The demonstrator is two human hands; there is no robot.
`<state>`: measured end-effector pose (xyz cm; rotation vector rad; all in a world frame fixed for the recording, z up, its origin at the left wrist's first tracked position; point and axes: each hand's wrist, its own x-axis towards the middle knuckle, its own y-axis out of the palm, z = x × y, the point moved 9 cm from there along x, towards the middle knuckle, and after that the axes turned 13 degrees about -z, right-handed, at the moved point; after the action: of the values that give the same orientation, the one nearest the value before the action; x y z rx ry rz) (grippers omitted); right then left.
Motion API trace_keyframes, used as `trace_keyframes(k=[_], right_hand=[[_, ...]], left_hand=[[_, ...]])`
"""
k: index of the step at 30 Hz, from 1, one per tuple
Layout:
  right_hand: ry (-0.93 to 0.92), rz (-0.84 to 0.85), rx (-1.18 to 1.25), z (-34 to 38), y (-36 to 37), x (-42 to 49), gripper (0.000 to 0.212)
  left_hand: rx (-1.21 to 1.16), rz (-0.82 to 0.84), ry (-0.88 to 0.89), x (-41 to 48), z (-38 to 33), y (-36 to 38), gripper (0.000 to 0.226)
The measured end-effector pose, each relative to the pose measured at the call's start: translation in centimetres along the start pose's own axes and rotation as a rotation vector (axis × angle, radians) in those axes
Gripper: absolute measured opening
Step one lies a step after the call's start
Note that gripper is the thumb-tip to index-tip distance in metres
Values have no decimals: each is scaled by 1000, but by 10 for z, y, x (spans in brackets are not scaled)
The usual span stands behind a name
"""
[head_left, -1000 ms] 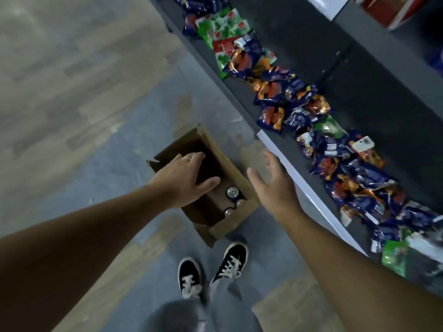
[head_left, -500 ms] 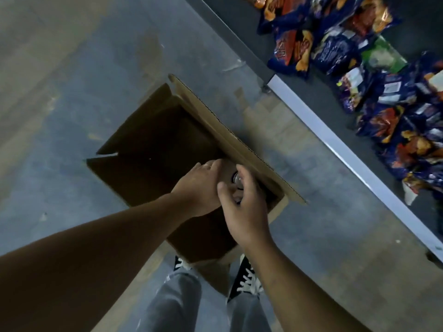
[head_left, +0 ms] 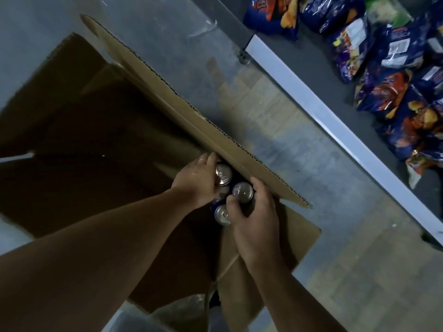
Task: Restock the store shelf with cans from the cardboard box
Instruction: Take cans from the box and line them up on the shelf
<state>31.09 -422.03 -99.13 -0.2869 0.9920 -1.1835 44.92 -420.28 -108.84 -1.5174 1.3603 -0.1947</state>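
We reach into the cardboard box (head_left: 182, 106), at its corner nearest the store shelf (head_left: 311, 97). Our left hand (head_left: 199, 180) curls round a can (head_left: 223, 174); our right hand (head_left: 254, 224) grips a second can (head_left: 242, 192). A third can (head_left: 221, 214) stands just beside them. Snack bags (head_left: 388, 92) lie on the shelf beyond the box.

The box (head_left: 182, 109) was matt brown cardboard, its cut flap edge rough and corrugated; the cans (head_left: 242, 192) had bright, smooth metal tops; the snack bags (head_left: 388, 92) were glossy, crinkled plastic film; the shelf (head_left: 311, 103) edge was smooth and pale; the floor (head_left: 311, 168) looked matt and scuffed.
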Motion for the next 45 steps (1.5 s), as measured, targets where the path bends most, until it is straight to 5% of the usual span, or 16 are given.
trace_keyframes(k=[12, 23, 36, 45], right_hand=[[16, 83, 97, -22, 10, 6, 67], [-70, 121, 120, 78, -53, -36, 67], [-301, -53, 267, 307, -289, -81, 83], [-458, -249, 485, 364, -500, -132, 62]], left_hand=[[131, -19, 86, 10, 7, 18, 65], [108, -89, 133, -47, -36, -165, 66], [90, -243, 409, -109, -262, -482, 73], [154, -290, 737, -192, -489, -559, 58]])
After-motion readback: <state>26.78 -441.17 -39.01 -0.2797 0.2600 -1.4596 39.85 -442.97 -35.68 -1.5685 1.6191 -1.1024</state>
